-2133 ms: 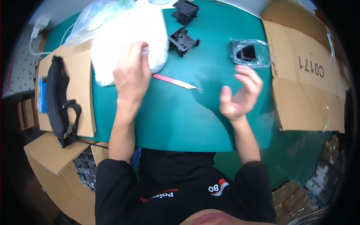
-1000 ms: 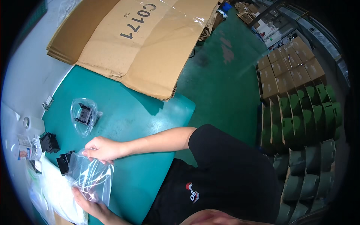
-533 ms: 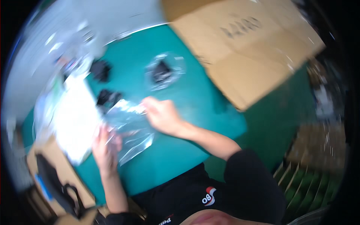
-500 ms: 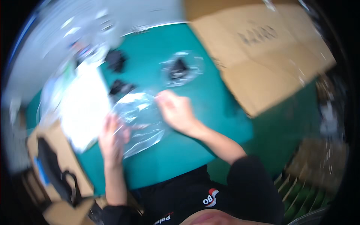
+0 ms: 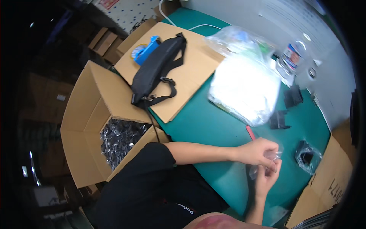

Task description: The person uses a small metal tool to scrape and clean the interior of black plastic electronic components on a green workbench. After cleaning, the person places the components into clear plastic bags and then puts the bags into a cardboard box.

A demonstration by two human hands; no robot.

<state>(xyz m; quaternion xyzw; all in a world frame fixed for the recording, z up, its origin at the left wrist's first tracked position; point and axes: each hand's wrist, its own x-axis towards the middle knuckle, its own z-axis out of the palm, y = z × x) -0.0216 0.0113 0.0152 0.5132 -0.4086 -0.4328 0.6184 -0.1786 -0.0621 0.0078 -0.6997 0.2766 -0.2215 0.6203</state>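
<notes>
Over the green table [image 5: 213,129], near its right end, the left hand [image 5: 258,152] and right hand [image 5: 267,176] meet, fingers pinched together on a small clear bag [image 5: 263,164]. It looks like bag handling; next likely needs its mouth opened for a black part [image 5: 279,120].

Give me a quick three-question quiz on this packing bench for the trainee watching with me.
1. True or false: both hands are at the clear plastic bag.
2. What lies across the flat cardboard sheet? A) black waist bag B) scissors C) tape roll
3. What fills the open carton at the person's left?

Key: 1 true, left hand and right hand meet on it. 2 A, black waist bag. 3 Small dark parts in shiny bags.
</notes>
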